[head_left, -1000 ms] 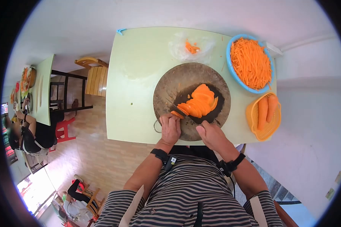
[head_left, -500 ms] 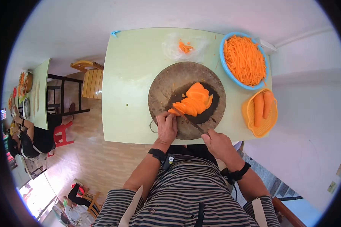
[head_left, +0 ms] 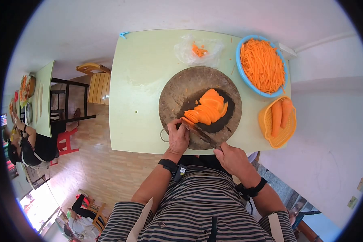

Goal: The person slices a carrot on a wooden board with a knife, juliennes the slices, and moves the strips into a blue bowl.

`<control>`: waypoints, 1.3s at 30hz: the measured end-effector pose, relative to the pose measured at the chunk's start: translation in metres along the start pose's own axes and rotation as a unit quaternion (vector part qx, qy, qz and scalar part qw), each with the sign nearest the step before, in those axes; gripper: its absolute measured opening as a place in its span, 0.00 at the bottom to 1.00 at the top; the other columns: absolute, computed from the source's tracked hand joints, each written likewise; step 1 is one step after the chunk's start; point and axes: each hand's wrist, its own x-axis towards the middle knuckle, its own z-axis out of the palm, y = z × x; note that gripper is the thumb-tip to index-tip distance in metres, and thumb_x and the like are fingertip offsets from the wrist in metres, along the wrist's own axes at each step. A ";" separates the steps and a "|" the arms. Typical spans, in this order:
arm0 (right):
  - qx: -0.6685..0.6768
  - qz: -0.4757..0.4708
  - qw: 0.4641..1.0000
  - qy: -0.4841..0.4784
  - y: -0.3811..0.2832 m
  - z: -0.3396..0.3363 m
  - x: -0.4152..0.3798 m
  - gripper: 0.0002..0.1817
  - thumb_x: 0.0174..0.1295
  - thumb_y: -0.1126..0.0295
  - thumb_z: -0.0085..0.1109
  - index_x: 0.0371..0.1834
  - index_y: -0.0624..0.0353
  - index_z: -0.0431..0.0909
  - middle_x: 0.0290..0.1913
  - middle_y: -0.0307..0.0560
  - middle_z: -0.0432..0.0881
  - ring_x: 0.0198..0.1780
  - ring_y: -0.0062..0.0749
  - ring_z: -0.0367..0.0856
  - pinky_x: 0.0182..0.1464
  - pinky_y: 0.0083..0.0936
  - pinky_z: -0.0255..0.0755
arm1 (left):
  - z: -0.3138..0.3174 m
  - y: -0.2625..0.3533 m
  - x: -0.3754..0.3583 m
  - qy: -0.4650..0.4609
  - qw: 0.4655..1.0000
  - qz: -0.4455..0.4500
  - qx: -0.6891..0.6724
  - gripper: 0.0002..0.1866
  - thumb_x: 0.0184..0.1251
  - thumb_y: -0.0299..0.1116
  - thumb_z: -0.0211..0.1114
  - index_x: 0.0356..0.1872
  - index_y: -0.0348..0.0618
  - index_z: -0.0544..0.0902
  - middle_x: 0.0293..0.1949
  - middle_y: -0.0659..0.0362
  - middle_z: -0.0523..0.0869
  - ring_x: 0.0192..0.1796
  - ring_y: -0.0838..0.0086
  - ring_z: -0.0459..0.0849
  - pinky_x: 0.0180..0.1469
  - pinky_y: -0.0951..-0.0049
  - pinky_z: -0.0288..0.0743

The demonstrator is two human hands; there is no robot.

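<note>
A round wooden chopping board (head_left: 175, 88) bears a fanned pile of thin orange carrot slices (head_left: 209, 108). My right hand (head_left: 233, 159) is wrapped round the handle of a knife (head_left: 201, 136), whose blade slants up to the left across the board's near part. At the blade's tip, by the left end of the slices, my left hand (head_left: 178, 136) has its fingers curled on a small carrot end, mostly hidden by the fingers and the blade.
Carrot shreds fill a blue basin (head_left: 240, 69) at the back right. Below it, a yellow basket (head_left: 266, 125) holds two whole carrots (head_left: 276, 117). Behind the board lies a plastic bag (head_left: 182, 50) with carrot scraps. Another person (head_left: 40, 147) sits at a far-left table (head_left: 44, 97).
The knife blade has tilted, so more of its flat face shows beside my left fingers. Both hands stay nearly in place, and the whole view has shifted slightly.
</note>
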 end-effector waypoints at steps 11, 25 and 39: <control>-0.009 0.023 0.999 -0.043 -0.005 -0.014 0.002 0.21 0.77 0.52 0.50 0.39 0.62 0.72 0.29 0.64 0.84 0.34 0.65 0.84 0.37 0.53 0.77 | 0.000 0.000 0.001 -0.001 1.000 -0.004 -0.018 0.21 0.53 0.12 0.64 0.50 0.36 0.82 0.52 0.45 0.75 0.54 0.49 0.76 0.56 0.58 0.75; 0.007 0.017 0.997 -0.078 -0.022 -0.017 0.042 0.23 0.77 0.49 0.49 0.39 0.62 0.74 0.29 0.65 0.84 0.35 0.66 0.84 0.39 0.55 0.77 | 0.000 0.000 -0.001 -0.010 1.000 -0.007 0.015 0.18 0.56 0.18 0.69 0.49 0.43 0.83 0.51 0.44 0.75 0.53 0.48 0.77 0.53 0.55 0.76; 0.118 -0.005 0.993 -0.016 -0.004 0.020 0.072 0.23 0.78 0.51 0.47 0.40 0.64 0.73 0.31 0.66 0.83 0.37 0.69 0.82 0.41 0.55 0.76 | 0.004 -0.004 0.000 0.027 1.000 0.008 0.002 0.15 0.60 0.18 0.69 0.48 0.41 0.82 0.48 0.45 0.77 0.49 0.50 0.79 0.49 0.58 0.78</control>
